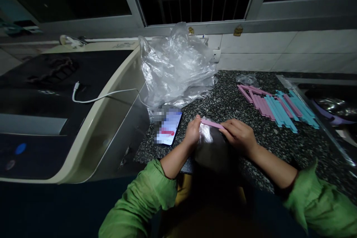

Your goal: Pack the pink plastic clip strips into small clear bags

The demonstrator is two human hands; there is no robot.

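A pink bag sealing clip (212,123) lies crosswise between my hands, at the top edge of a clear plastic bag (206,135) that hangs down toward me. My left hand (193,133) pinches the clip's left end, thumb on top. At the other end, the fingers of my right hand (240,136) are closed on the clip. Whether the clip is fully fastened over the bag I cannot tell. More pink clips (263,106) and blue clips (279,111) lie in a loose group to the right, apart from my hands.
A lit phone (169,128) lies left of my hands on the speckled counter (228,100). Crumpled clear plastic (178,67) is heaped behind it. A washing machine (111,93) with a white cable (107,97) stands left; a stove (331,100) is right.
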